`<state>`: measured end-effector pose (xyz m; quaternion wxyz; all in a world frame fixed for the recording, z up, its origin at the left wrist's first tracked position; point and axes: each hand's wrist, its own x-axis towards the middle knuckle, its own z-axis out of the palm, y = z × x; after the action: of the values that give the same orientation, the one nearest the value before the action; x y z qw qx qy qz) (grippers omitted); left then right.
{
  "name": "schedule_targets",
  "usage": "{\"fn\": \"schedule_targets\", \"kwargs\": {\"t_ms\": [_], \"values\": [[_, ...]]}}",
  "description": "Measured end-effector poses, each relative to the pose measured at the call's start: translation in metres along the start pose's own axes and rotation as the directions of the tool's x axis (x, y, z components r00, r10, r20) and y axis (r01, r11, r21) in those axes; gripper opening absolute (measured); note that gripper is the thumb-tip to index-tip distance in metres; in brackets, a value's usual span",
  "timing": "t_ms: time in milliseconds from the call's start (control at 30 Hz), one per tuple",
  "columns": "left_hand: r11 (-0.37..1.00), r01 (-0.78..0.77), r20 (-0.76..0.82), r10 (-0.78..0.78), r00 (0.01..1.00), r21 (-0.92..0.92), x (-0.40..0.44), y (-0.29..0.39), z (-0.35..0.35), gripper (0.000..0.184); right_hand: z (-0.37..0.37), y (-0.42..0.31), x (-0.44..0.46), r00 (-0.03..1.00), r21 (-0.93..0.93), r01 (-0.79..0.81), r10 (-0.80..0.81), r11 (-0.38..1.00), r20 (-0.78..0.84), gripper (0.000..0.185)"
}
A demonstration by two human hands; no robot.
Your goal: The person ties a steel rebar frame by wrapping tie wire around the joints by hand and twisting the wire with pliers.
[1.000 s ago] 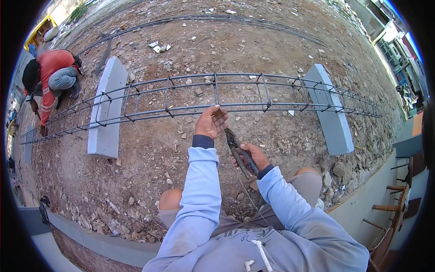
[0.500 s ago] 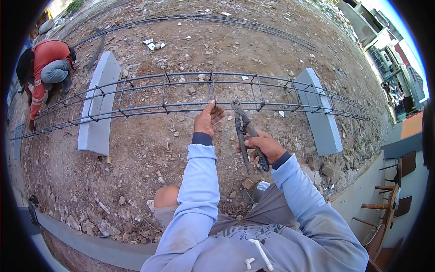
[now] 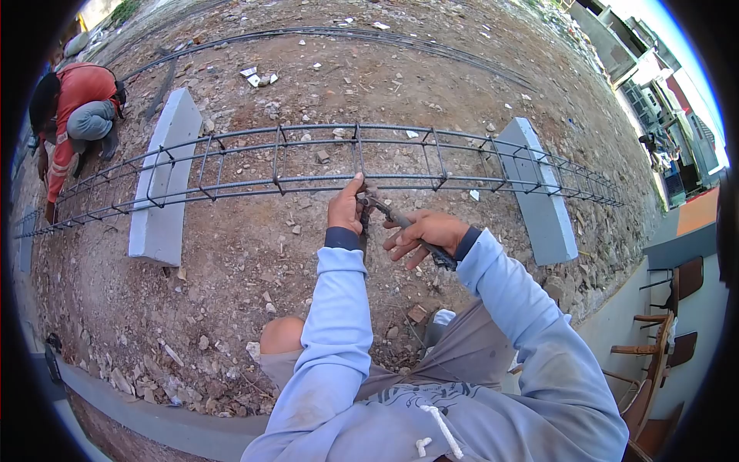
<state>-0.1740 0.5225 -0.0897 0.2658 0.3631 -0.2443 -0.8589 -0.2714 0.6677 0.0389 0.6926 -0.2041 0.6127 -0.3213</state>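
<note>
A long rebar cage (image 3: 315,179) of thin dark bars and square stirrups runs across the view. My left hand (image 3: 344,208) is closed with its fingertips at the cage's near bars, by a stirrup; what it pinches there is hidden. My right hand (image 3: 431,233) grips one handle of dark long-handled pincers (image 3: 398,219), with some fingers stretched out. The pincers' head lies right beside my left fingers, just below the near bar. Their other handle hangs down next to my left palm, partly hidden.
Two grey slabs (image 3: 163,223) (image 3: 548,223) support the cage left and right. A person in a red top (image 3: 81,100) crouches at its left end. Long loose bars (image 3: 339,31) lie behind on rubble-strewn ground. Chairs (image 3: 662,354) stand at the right.
My right hand has swung the pincers leftward, bringing their head against my left fingers, and the handles have spread apart. My left hand stays at the bar, its fingers more curled.
</note>
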Motion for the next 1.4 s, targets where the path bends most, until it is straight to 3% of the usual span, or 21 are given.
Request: {"fn": "schedule_targets", "kwargs": {"t_ms": [133, 333, 433, 500, 733, 833, 1033, 1200, 1400], "values": [[0.999, 0.013, 0.009, -0.013, 1.000, -0.052, 0.002, -0.002, 0.001, 0.026, -0.020, -0.020, 0.000, 0.998, -0.222, -0.004, 0.016, 0.975, 0.055, 0.040], [1.000, 0.018, 0.076, -0.016, 0.997, -0.021, -0.013, -0.007, -0.005, 0.035, -0.022, -0.027, 0.013, 0.990, -0.378, 0.035, -0.083, 0.925, -0.112, 0.019], [1.000, 0.009, 0.138, -0.007, 0.990, -0.017, -0.007, -0.011, -0.011, 0.032, -0.021, -0.032, 0.012, 0.972, -0.517, 0.106, -0.199, 0.850, -0.128, 0.021], [0.999, 0.004, 0.191, 0.005, 0.981, -0.047, 0.009, -0.017, -0.024, 0.029, -0.020, -0.041, 0.013, 0.971, -0.604, 0.034, -0.170, 0.797, -0.170, 0.018], [0.989, -0.056, 0.213, 0.085, 0.973, -0.139, 0.004, -0.022, -0.020, 0.026, -0.014, -0.049, 0.009, 0.963, -0.569, 0.028, -0.174, 0.822, -0.204, 0.015], [0.993, 0.042, 0.226, -0.016, 0.974, -0.114, -0.020, -0.019, -0.006, 0.035, -0.021, -0.041, 0.007, 0.958, -0.547, 0.111, -0.236, 0.829, -0.162, 0.017], [0.970, 0.198, 0.362, -0.136, 0.922, -0.140, -0.042, -0.023, -0.009, 0.037, -0.032, -0.036, 0.011, 0.972, -0.475, 0.103, -0.190, 0.874, -0.138, 0.019], [0.976, 0.204, 0.406, -0.158, 0.900, -0.073, -0.045, -0.018, -0.014, 0.043, -0.029, -0.038, 0.007, 0.987, -0.342, 0.101, -0.136, 0.934, -0.082, 0.018], [0.975, 0.213, 0.509, -0.153, 0.847, -0.061, -0.037, -0.021, -0.027, 0.046, -0.025, -0.043, 0.007, 0.979, -0.355, 0.132, -0.179, 0.925, -0.102, 0.020]]}}
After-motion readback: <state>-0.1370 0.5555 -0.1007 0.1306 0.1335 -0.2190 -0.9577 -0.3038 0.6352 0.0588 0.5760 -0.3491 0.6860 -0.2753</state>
